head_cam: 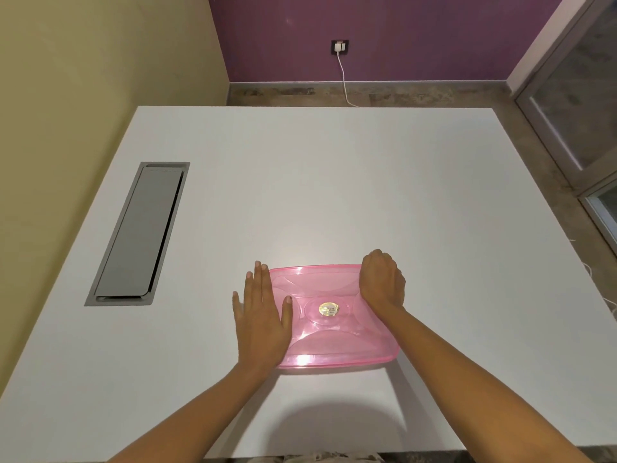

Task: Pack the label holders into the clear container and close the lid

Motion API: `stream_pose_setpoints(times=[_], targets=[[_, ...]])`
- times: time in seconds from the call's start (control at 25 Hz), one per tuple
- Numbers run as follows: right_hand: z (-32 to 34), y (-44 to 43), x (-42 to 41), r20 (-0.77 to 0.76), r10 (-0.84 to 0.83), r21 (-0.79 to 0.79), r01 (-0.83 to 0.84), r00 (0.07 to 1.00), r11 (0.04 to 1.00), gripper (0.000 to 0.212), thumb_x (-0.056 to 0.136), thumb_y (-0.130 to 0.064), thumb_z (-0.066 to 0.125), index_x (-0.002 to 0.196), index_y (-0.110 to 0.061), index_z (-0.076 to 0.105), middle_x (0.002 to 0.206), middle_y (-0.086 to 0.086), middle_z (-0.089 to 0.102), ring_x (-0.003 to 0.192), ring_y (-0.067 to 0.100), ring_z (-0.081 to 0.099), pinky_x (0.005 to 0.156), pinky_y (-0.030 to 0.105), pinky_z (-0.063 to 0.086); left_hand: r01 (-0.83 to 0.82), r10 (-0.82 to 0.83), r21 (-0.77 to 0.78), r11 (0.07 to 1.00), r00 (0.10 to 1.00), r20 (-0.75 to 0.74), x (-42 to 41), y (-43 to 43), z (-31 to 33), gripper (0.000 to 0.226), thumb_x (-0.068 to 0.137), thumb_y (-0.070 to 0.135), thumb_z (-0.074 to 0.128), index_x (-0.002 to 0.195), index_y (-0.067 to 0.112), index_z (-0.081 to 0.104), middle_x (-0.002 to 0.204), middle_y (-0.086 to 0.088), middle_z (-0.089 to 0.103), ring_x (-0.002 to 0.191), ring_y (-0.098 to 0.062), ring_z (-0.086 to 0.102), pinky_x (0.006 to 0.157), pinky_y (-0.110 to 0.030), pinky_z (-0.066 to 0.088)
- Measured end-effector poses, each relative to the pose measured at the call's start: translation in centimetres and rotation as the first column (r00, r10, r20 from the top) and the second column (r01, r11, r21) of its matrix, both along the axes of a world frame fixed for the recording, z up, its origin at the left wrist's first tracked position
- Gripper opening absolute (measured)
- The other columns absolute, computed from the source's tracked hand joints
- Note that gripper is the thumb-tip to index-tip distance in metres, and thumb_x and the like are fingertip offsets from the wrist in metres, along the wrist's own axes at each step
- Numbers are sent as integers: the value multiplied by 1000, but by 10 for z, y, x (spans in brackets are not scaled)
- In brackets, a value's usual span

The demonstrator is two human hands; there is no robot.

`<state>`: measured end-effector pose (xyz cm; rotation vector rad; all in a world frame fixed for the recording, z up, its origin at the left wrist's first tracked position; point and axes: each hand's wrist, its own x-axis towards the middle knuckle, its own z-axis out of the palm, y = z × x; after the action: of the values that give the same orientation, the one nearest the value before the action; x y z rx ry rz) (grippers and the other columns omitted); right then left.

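Note:
A pink see-through lid (329, 335) covers the container on the white table (334, 182), near the front edge. A round gold sticker sits at the lid's middle. My left hand (263, 315) lies flat with fingers spread, palm down over the lid's left edge and the table beside it. My right hand (382, 279) is curled, fingers bent down over the lid's far right corner. The container under the lid and anything inside it cannot be made out; no label holders are visible.
A grey metal cable hatch (140, 233) is set into the table at the left. Beyond the far edge, a white cable (344, 78) runs down from a wall socket. A glass door stands at the right.

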<state>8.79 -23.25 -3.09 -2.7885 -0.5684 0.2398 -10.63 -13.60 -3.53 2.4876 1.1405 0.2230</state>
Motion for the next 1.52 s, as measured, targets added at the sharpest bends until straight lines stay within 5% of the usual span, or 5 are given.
stream_pose_setpoints(times=[0.32, 0.4, 0.52, 1.28, 1.52], targets=[[6, -6, -8, 96, -19, 85, 11, 995, 996, 19, 97, -14, 41, 97, -4, 56, 96, 15, 61, 87, 35, 60, 62, 36, 44, -21, 22, 15, 1000, 1000, -22, -1, -1, 2, 67, 91, 48, 16, 151, 19, 5, 160, 1, 11, 147, -20, 13, 118, -48, 16], [6, -19, -24, 135, 35, 138, -54, 990, 989, 33, 99, -27, 40, 121, -6, 51, 123, 14, 56, 113, 32, 53, 90, 41, 48, -29, 29, 23, 999, 999, -29, -1, -2, 2, 68, 91, 49, 16, 151, 18, 6, 160, 1, 11, 147, -21, 14, 118, -49, 17], [2, -44, -49, 136, 205, 126, -222, 969, 967, 54, 100, -39, 28, 145, -9, 30, 154, 9, 31, 145, 25, 24, 120, 41, 20, -37, 37, 5, 999, 999, -17, -1, -1, 3, 68, 91, 49, 17, 151, 18, 6, 160, 1, 11, 147, -20, 14, 118, -50, 17], [0, -50, -55, 140, 191, 196, -216, 972, 956, 49, 98, -27, 42, 143, -8, 36, 150, 10, 39, 141, 25, 32, 116, 38, 29, 0, 6, -100, 995, 998, 64, -1, -3, 3, 65, 98, 33, 31, 150, 15, -2, 161, -1, 3, 147, -17, 11, 120, -42, 9], [9, -48, -45, 215, 230, 152, -265, 949, 952, 37, 98, -22, 45, 129, -3, 51, 139, 13, 51, 138, 30, 36, 114, 41, 31, -56, 77, -108, 993, 977, 197, -2, 0, 17, 52, 97, 27, 39, 145, 10, 28, 155, -4, 27, 141, -21, 29, 114, -44, 26]])
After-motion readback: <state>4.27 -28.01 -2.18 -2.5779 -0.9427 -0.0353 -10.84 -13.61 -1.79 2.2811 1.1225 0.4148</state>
